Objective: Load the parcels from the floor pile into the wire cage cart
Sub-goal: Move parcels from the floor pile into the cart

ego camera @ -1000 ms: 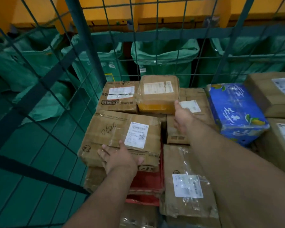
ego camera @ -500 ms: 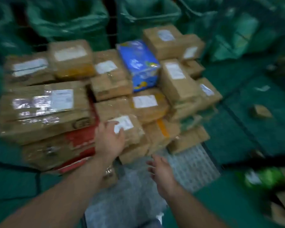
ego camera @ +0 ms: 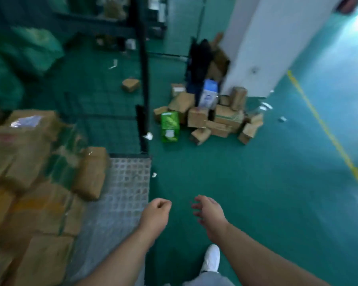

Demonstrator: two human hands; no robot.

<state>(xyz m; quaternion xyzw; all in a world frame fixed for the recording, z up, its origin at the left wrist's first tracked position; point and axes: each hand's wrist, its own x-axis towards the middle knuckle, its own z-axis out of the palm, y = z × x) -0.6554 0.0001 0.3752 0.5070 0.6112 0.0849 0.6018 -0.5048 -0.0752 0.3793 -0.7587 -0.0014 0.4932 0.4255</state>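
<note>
While both of your hands hang over the green floor (ego camera: 267, 193) with nothing in them, your left hand (ego camera: 155, 212) is curled into a loose fist and your right hand (ego camera: 210, 213) has its fingers spread and relaxed. Your white shoe (ego camera: 212, 258) shows just below them. At near left is the wire cage cart (ego camera: 126, 188), with stacked brown parcels (ego camera: 39, 162) on its mesh bottom. Past the cart's dark corner post (ego camera: 144, 79), the floor pile (ego camera: 221, 120) sits against a white pillar (ego camera: 256, 48), well apart from your hands. It is mostly brown boxes, with a green pack (ego camera: 170, 125) at its left and a blue-and-white carton (ego camera: 210, 93) behind. A lone small parcel (ego camera: 130, 85) lies left of the post. A yellow line (ego camera: 327, 129) runs along the right.
</note>
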